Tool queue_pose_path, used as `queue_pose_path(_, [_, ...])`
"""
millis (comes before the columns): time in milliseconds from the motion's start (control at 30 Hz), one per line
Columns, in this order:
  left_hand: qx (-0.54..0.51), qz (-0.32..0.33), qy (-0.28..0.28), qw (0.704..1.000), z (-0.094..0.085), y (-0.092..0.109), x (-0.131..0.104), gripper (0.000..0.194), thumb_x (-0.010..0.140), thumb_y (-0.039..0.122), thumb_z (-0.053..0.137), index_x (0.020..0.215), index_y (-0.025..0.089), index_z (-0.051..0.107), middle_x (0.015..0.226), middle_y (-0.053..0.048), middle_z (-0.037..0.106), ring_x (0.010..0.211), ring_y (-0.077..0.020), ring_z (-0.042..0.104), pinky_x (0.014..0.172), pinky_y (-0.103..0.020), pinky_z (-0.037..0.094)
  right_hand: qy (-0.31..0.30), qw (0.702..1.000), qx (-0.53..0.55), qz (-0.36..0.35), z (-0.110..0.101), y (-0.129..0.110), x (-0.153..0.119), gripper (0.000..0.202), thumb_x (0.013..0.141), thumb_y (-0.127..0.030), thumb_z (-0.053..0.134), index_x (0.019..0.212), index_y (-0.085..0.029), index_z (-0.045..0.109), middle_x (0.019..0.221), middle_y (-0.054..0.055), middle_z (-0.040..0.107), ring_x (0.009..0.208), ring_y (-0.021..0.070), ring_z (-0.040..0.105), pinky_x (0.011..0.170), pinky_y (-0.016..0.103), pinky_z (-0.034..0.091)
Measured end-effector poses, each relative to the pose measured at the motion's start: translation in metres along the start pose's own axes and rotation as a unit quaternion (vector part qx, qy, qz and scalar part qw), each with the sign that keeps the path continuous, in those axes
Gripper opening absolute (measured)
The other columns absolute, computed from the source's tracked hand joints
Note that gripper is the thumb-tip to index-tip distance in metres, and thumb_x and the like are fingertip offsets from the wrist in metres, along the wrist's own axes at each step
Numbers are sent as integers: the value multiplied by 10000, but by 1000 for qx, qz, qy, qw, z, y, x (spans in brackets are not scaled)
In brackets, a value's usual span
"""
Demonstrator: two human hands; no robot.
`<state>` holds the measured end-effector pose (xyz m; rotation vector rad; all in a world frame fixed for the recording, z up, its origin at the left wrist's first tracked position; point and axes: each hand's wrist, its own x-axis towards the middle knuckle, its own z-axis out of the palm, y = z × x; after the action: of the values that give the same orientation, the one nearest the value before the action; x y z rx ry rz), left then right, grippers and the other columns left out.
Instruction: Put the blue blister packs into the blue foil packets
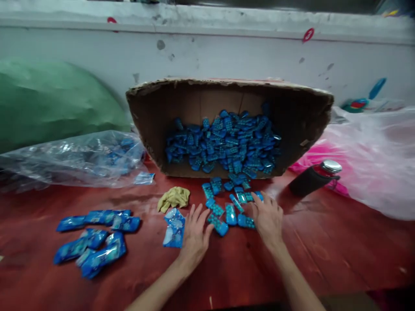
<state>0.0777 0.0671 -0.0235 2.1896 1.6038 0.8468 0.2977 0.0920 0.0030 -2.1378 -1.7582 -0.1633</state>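
My left hand rests on the red table with its fingers apart. Its edge overlaps a flat blue-and-white printed packet, and the thumb is close to a small blue piece with rows of lighter dots. To the right, my right hand reaches over similar pieces, fingers spread and tips at or near a dotted blue piece. Between the hands lie several more, including a glossy blue piece. Behind them a cardboard box lies open toward me, with a heap of these blue pieces inside.
Filled blue packets lie at the left. A crumpled yellowish cloth sits before the box. Beyond are a clear plastic bag and a green sheet-like thing. A dark bottle and a whitish-pink plastic bag stand right.
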Motion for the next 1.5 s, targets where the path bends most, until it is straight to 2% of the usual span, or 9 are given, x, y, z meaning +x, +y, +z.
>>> queue_pose_path(167, [-1,-66,143,988,-56,-50,-45,313,801,252,441,1095,178,515,1177,-133,535,1173,-249,420,957,-449,355,-46,949,253,-181,-9,-84,-37,210,860,-204,440,843,-223,649,837,35,617,803,173,522,730,283,391])
queue_pose_path(367, [-12,-137,178,974,-67,-69,-74,313,783,293,459,1060,167,532,1137,-128,563,1157,-263,434,941,-458,371,-95,955,183,-212,20,-154,-84,186,762,-231,604,943,-261,629,933,49,605,813,214,490,674,312,368])
queue_pose_path(600, [-173,-214,169,946,-61,-49,-88,288,750,325,505,999,196,568,1013,-94,608,917,-217,573,817,-388,456,-64,961,130,-235,34,-154,-90,129,809,-204,538,813,-265,652,804,29,604,739,192,462,644,303,316])
queue_pose_path(767, [-408,-422,161,794,-63,-41,-75,546,607,389,639,1071,145,488,797,-46,605,507,-117,544,400,-230,417,-14,957,179,-227,13,-155,-92,181,841,-204,484,878,-251,655,808,42,592,737,178,470,665,294,328])
queue_pose_path(900, [-535,-447,99,710,-63,-34,-70,450,540,356,705,906,122,589,658,-18,598,478,-89,514,380,-178,349,-25,938,259,-228,-7,-158,-101,217,850,-196,453,893,-247,659,817,53,591,743,175,491,678,296,360])
queue_pose_path(1067, [-556,-414,107,713,-64,-29,-71,274,579,351,685,732,125,656,627,-25,637,538,-106,531,436,-184,360,-145,864,477,-68,-9,-162,-105,280,776,-235,540,1050,-205,592,908,61,593,784,182,526,714,301,419])
queue_pose_path(1167, [-537,-416,129,722,-63,-28,-70,272,550,352,699,700,128,660,580,-9,634,485,-99,500,418,-190,344,-267,758,593,53,-3,-167,-103,149,753,-267,544,805,-150,621,671,-4,567,598,130,488,590,244,415])
queue_pose_path(1233, [-504,-428,152,735,-63,-26,-69,283,535,347,706,705,124,665,571,-8,640,465,-96,487,427,-197,353,-284,727,620,84,0,-170,-104,178,746,-272,543,616,-150,552,556,-44,482,535,100,414,541,217,371])
queue_pose_path(1500, [-504,-417,185,733,-53,-23,-63,329,543,380,691,719,103,665,569,-26,648,486,-126,534,455,-225,397,-206,769,594,114,11,-180,-112,239,761,-322,508,581,-187,426,545,-65,383,536,96,345,502,206,313])
